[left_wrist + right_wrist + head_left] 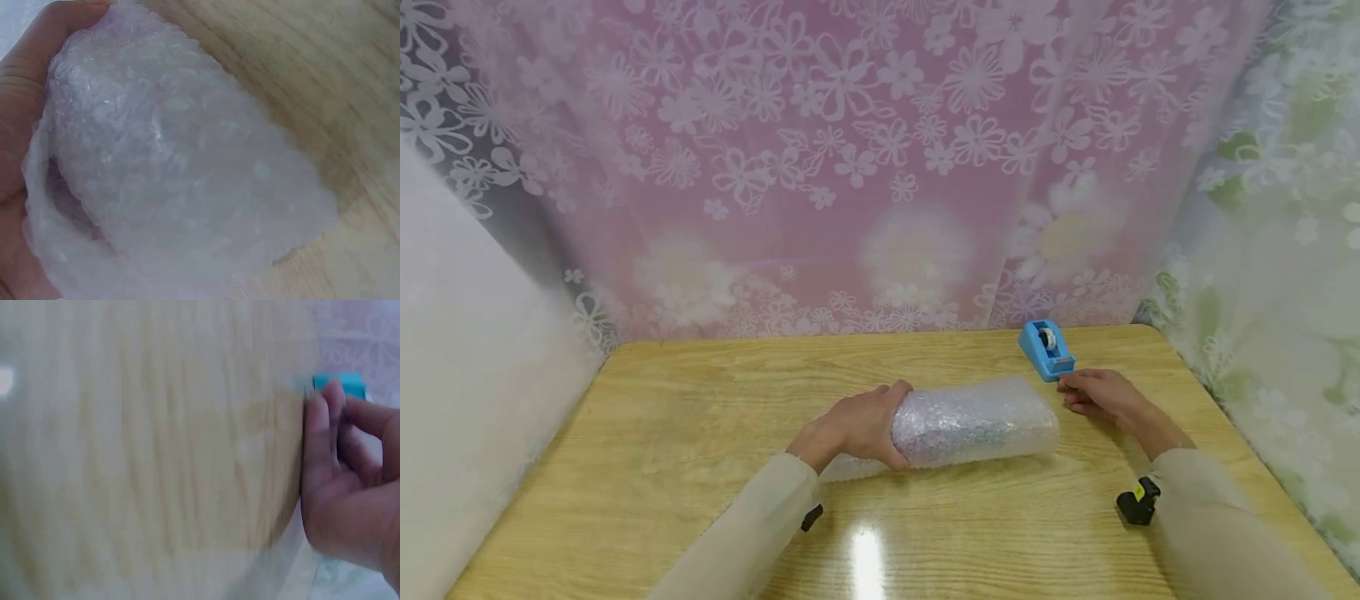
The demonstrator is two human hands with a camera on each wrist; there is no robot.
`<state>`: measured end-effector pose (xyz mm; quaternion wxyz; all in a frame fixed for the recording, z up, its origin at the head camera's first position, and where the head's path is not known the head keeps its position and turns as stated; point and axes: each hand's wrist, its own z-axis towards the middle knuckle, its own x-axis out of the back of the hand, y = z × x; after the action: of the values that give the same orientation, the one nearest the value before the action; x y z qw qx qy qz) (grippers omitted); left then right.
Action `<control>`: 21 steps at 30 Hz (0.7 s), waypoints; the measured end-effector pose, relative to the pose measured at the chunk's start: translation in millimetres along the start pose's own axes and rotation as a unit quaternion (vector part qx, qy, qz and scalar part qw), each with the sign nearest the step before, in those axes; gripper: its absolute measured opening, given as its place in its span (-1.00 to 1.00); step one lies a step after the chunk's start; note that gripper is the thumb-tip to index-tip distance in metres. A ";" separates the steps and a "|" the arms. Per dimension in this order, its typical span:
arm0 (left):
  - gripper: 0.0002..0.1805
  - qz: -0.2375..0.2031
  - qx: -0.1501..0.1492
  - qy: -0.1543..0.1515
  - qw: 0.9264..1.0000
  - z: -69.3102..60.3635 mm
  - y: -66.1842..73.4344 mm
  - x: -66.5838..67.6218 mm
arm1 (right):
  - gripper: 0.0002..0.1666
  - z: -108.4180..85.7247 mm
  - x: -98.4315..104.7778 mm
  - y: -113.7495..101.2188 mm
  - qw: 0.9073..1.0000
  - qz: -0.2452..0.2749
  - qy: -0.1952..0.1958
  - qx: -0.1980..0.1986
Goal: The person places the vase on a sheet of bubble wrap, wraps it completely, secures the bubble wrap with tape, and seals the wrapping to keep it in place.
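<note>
A bundle rolled in clear bubble wrap (973, 421) lies across the table in the head view, with a faint purplish tint showing through. My left hand (861, 425) grips it from above near its left end, thumb on the near side and fingers over the far side. In the left wrist view, a loose fold of bubble wrap (181, 187) hangs out past that hand. Beyond the bundle's right end stands a blue tape dispenser (1047, 350) with a roll of tape (1047, 338). My right hand (1101, 394) pinches at the tape's end by its front edge; the clear tape is hardly visible.
The wooden table (700, 392) meets a pink flowered curtain (850, 208) at the back. Pale flowered cloth (1300, 292) hangs along the right side, and a white surface (475, 350) borders the left. Each wrist carries a small black camera (1138, 502).
</note>
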<state>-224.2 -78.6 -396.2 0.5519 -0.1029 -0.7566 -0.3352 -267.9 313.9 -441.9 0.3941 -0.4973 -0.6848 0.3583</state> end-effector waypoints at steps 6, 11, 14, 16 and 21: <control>-0.08 -0.009 -0.001 -0.002 1.000 3.6 0.7 0.8 | -0.37 -8.5 11.1 5.3 0.997 -0.052 -0.039 0.046; -0.09 -0.018 0.000 -0.001 1.000 3.0 -1.4 0.7 | -0.29 -16.3 7.9 7.8 0.994 -0.057 -0.040 0.083; -0.09 -0.022 -0.002 -0.001 1.000 2.8 -1.9 0.8 | -0.29 -23.2 5.2 6.3 0.993 -0.053 -0.035 0.096; -0.09 -0.024 -0.006 -0.003 1.000 3.4 -2.1 1.1 | -0.32 -30.3 3.3 3.3 0.992 -0.050 -0.035 0.111; -0.11 -0.030 -0.002 -0.019 0.999 6.6 -2.3 3.1 | -0.49 -53.5 -3.3 -17.7 0.978 -0.025 -0.089 0.187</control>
<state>-231.6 -76.9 -395.4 0.5273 -0.0875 -0.7689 -0.3508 -226.4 311.7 -403.7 0.4265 -0.3636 -0.6502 0.5130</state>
